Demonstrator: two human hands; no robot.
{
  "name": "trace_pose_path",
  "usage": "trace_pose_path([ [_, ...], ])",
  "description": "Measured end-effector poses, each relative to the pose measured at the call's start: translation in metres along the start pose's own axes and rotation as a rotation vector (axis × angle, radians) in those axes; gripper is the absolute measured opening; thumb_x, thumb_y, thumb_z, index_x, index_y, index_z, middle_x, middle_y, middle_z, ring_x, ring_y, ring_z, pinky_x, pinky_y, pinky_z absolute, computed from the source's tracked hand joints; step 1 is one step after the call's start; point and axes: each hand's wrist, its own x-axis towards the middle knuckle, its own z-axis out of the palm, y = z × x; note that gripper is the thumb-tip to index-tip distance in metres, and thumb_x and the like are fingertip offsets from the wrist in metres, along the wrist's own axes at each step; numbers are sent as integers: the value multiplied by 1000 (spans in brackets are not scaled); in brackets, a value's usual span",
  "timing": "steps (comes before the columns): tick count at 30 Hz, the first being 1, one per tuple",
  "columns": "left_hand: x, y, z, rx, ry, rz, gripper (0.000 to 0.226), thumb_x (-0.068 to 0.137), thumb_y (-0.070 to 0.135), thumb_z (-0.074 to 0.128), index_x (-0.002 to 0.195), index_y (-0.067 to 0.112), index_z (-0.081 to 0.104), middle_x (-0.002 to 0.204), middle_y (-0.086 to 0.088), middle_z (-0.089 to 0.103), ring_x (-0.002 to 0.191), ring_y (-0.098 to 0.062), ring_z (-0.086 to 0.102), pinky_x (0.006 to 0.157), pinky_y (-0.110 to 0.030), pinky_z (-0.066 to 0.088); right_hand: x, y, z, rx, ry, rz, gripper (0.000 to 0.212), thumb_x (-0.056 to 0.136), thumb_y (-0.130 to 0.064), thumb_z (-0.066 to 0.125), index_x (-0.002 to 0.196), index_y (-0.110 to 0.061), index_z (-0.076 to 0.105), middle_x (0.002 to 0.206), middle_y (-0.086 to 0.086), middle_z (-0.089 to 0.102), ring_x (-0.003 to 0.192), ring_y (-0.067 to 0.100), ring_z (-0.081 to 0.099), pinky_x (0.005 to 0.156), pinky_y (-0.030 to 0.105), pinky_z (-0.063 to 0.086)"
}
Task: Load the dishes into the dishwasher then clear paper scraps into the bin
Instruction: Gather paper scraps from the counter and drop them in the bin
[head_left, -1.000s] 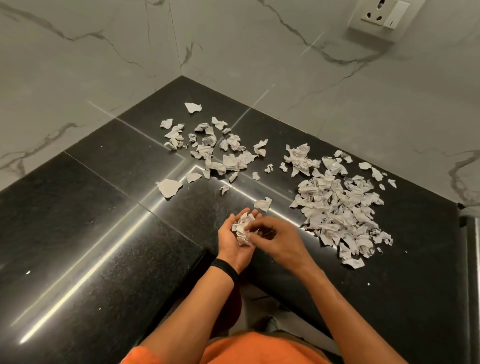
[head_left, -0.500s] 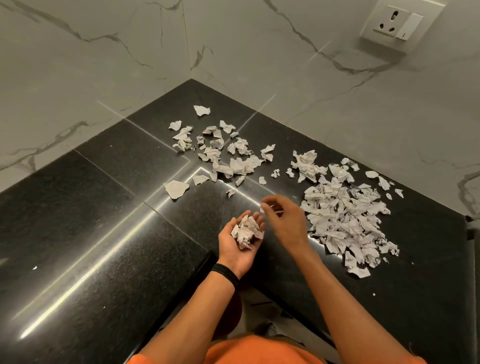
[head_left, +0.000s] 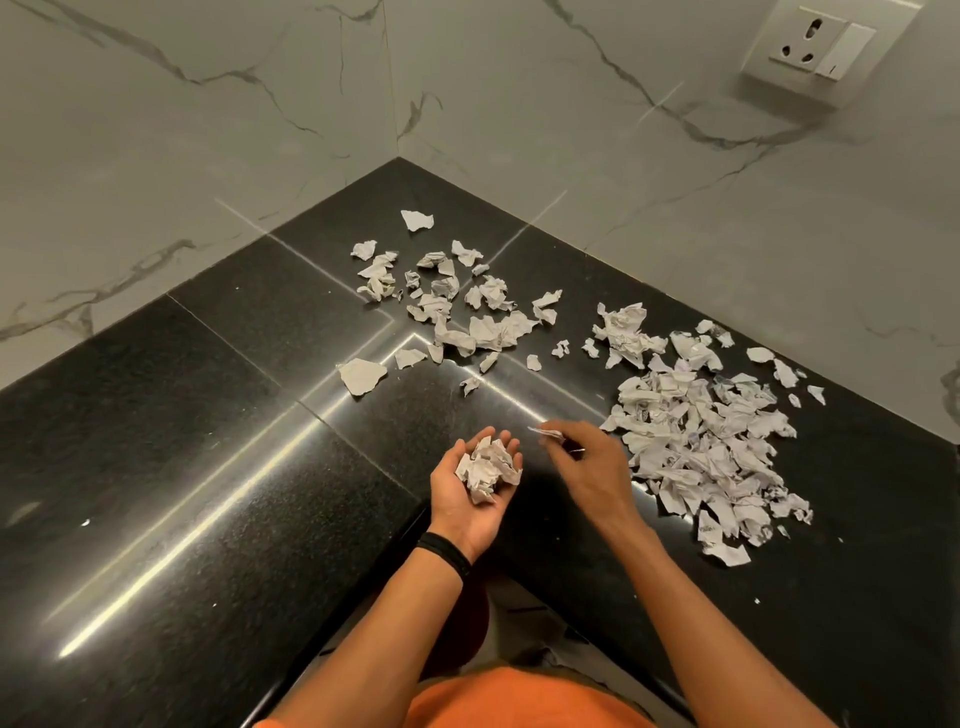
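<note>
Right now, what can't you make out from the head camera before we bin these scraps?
Head view only:
- Bin and dishwasher: outside the frame on every side.
- small scrap pinched by the right hand: motion-blurred, one piece or several unclear.
- wad on the left hand palm: lower pieces hidden by upper ones.
- Print on the large pile: too small to read.
- Below the countertop edge: too dark to tell.

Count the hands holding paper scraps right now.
2: the left hand cups a crumpled wad; the right hand pinches one small scrap, beside the big pile.
</note>
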Motion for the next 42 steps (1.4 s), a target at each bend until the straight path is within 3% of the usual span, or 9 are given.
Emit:
trace_pose_path([
  [4, 7, -23, 15, 79, -46, -59, 39, 104, 33, 43, 119, 5, 66, 112, -19, 71, 100, -32, 69, 93, -43, 53, -25, -28, -16, -71, -102, -119, 26, 92, -33, 74, 118, -29, 75, 107, -16, 71, 99, 4, 63, 82, 24, 53],
  [8, 12, -58, 31, 117, -107, -156, 41, 104, 36, 41, 117, 7, 67, 118, -18, 70, 100, -31, 70, 95, -44, 53, -45, -21, -34, -181, -103, -96, 47, 83, -46, 80, 126, -31, 70, 121, -15, 66, 110, 8, 56, 93, 23, 48],
  [13, 11, -101, 46, 106, -122, -274, 40, 103, 31, 41, 121, 4, 65, 133, -21, 63, 116, -35, 65, 94, -45, 53, -77, 17, -93, 14, 191, 202, 26, 89, -35, 79, 115, -32, 73, 108, -18, 69, 98, 2, 64, 84, 20, 52],
  [17, 8, -130, 55, 139, -93, -354, 41, 103, 28, 43, 127, 2, 64, 134, -22, 63, 125, -37, 60, 107, -47, 47, -120, 67, -141, -191, 298, 454, 26, 92, -17, 74, 116, -27, 72, 107, -15, 69, 93, -2, 64, 90, 31, 58],
  [24, 4, -161, 68, 239, -90, -420, 40, 103, 28, 46, 129, 4, 64, 130, -21, 66, 124, -35, 61, 104, -46, 49, -162, 97, -156, -306, 168, 616, 38, 90, -16, 76, 126, -25, 67, 110, -12, 66, 97, 1, 62, 92, 24, 55],
  [30, 2, -171, 69, 295, -105, -426, 40, 94, 23, 54, 127, 3, 65, 131, -21, 66, 127, -35, 60, 111, -46, 45, -160, 107, -150, -403, 235, 549, 29, 92, -19, 74, 121, -23, 72, 107, -9, 71, 97, 4, 64, 93, 33, 57],
  [36, 6, -178, 65, 322, -84, -420, 41, 101, 27, 48, 129, 2, 63, 132, -21, 65, 127, -34, 60, 107, -45, 48, -143, 104, -157, -524, 80, 542, 18, 97, -23, 67, 114, -26, 69, 99, -10, 68, 86, 5, 63, 80, 29, 57],
  [39, 6, -182, 62, 339, -77, -416, 42, 102, 29, 47, 131, 3, 62, 132, -20, 65, 127, -33, 59, 107, -44, 48, -131, 84, -156, -93, 183, 544, 17, 93, -21, 71, 107, -30, 69, 93, -11, 70, 80, 5, 66, 77, 25, 57],
  [42, 6, -185, 58, 344, -89, -410, 42, 99, 29, 48, 130, 6, 63, 132, -18, 66, 126, -32, 60, 114, -44, 42, -117, 49, -148, 227, 253, 379, 15, 91, -17, 76, 103, -24, 70, 96, -11, 72, 88, 7, 68, 79, 21, 55],
])
